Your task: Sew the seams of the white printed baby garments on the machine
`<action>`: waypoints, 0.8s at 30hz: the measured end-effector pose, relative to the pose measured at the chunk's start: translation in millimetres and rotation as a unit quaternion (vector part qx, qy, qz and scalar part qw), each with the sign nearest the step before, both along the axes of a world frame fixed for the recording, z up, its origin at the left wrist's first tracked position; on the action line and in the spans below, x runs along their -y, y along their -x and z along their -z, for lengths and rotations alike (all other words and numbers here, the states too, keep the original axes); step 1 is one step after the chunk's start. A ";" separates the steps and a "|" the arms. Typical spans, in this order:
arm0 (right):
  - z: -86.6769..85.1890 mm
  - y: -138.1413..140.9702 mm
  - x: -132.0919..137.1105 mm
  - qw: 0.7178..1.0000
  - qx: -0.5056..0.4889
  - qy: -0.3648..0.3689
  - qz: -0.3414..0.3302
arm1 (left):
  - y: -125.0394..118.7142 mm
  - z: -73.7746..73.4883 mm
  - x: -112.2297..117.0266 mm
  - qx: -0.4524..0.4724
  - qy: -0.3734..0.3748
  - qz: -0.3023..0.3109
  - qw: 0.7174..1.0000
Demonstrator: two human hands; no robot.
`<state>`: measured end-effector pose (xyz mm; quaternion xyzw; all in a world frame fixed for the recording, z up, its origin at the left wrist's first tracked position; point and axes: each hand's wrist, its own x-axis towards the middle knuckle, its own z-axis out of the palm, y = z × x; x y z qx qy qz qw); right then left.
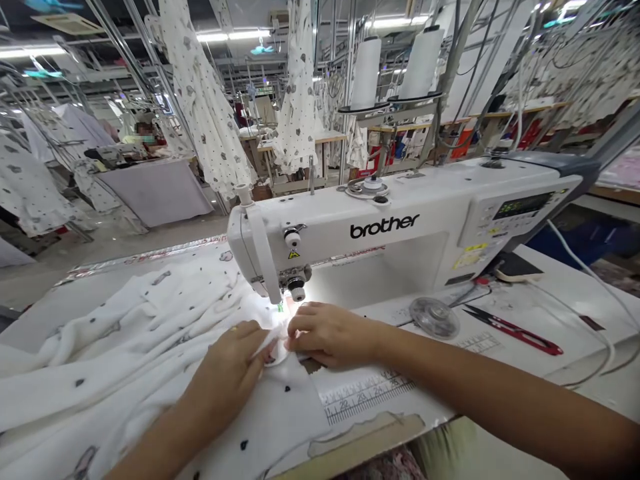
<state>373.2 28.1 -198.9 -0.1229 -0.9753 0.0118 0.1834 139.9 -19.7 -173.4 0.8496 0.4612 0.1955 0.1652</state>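
Observation:
A white Brother sewing machine point(345, 227) stands on the table, its lamp lighting the needle area. White fabric with small dark spots point(165, 313) spreads over the table's left side and runs up to the needle. My left hand point(230, 363) pinches a fold of this fabric just in front of the needle. Close beside it, my right hand point(333, 333) has its fingers bent and pressed onto the fabric edge at the presser foot. Glare and my fingers hide the needle tip and the exact seam.
Red-handled thread snips point(515, 330) and a clear round dish point(434, 317) lie right of my right forearm. A printed ruler strip point(367, 395) runs along the front of the table. Thread cones point(367, 73) stand above the machine. Spotted fabric point(205, 100) hangs behind, and a person point(145, 133) sits farther back.

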 end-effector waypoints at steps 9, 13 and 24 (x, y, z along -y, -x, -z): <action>0.1 -5.5 0.1 0.997 0.020 0.045 -0.066 | -11.6 26.8 6.9 -0.051 -0.030 -0.096 0.994; -2.8 -4.8 3.7 0.996 0.036 0.060 -0.061 | -9.2 33.2 7.2 -0.064 -0.052 -0.076 0.994; -7.7 -6.7 5.4 0.994 0.054 0.078 -0.054 | -5.7 24.9 7.3 -0.145 -0.280 0.108 0.943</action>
